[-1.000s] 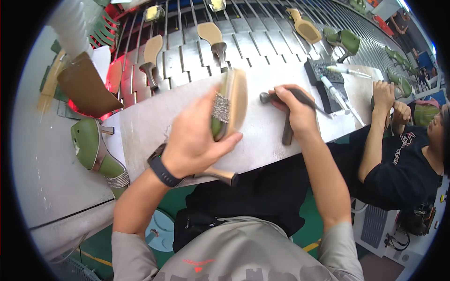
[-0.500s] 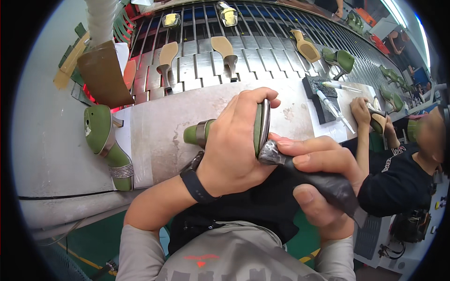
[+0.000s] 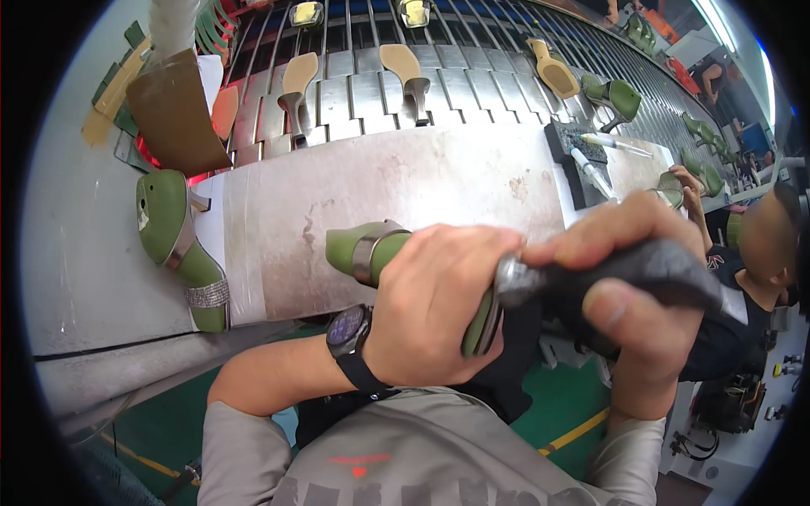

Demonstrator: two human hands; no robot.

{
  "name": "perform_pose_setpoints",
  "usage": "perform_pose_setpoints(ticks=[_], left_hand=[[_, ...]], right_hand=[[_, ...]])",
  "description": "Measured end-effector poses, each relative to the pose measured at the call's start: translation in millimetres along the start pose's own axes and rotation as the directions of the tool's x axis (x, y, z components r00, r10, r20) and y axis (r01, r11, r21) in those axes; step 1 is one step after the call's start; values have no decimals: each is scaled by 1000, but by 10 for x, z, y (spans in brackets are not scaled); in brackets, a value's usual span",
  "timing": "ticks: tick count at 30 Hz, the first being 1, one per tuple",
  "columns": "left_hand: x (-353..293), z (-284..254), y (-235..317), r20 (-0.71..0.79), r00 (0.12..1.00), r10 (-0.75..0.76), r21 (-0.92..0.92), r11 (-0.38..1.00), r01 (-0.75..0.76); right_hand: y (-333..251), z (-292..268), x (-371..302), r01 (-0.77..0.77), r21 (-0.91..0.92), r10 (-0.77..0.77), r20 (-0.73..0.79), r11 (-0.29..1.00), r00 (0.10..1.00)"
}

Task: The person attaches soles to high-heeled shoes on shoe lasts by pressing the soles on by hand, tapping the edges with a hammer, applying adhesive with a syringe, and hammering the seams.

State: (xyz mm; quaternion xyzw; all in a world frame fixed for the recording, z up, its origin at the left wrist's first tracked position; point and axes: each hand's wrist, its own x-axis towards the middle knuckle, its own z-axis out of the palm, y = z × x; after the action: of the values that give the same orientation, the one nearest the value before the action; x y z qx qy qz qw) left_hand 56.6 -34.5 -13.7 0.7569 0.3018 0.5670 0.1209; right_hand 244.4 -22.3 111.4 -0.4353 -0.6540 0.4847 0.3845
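Observation:
My left hand (image 3: 434, 308) grips a green high-heeled shoe (image 3: 371, 250) with a silver band, held close to my chest above the white worktop (image 3: 422, 185). My right hand (image 3: 633, 295) is closed around the dark handle of a tool (image 3: 658, 266). The tool's metal head meets the edge of the shoe's sole between my two hands. A dark watch sits on my left wrist.
A second green heeled shoe (image 3: 181, 244) lies at the worktop's left end. Tan soles with heels (image 3: 409, 72) rest on the slatted metal conveyor (image 3: 354, 76) behind. A black tray with pens (image 3: 582, 152) is at right, where another person (image 3: 751, 253) handles green shoes.
I have drawn the shoe and the tool nearer to my body and the camera. The tool head now presses at the sole's edge.

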Motion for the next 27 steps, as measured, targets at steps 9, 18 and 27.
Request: perform_pose_setpoints(ticks=[9, 18, 27], left_hand=[[-1145, -1, -541, -40, 998, -39, 558, 828, 54], [-1278, -35, -536, 24, 998, -63, 614, 789, 35], [-1311, 19, -549, 5, 998, -59, 637, 770, 42]], right_hand=[[1373, 570, -779, 145, 97, -150, 47, 985, 987], [1483, 762, -896, 366, -13, -364, 61, 931, 929], [1372, 833, -675, 320, -157, -307, 103, 934, 946]])
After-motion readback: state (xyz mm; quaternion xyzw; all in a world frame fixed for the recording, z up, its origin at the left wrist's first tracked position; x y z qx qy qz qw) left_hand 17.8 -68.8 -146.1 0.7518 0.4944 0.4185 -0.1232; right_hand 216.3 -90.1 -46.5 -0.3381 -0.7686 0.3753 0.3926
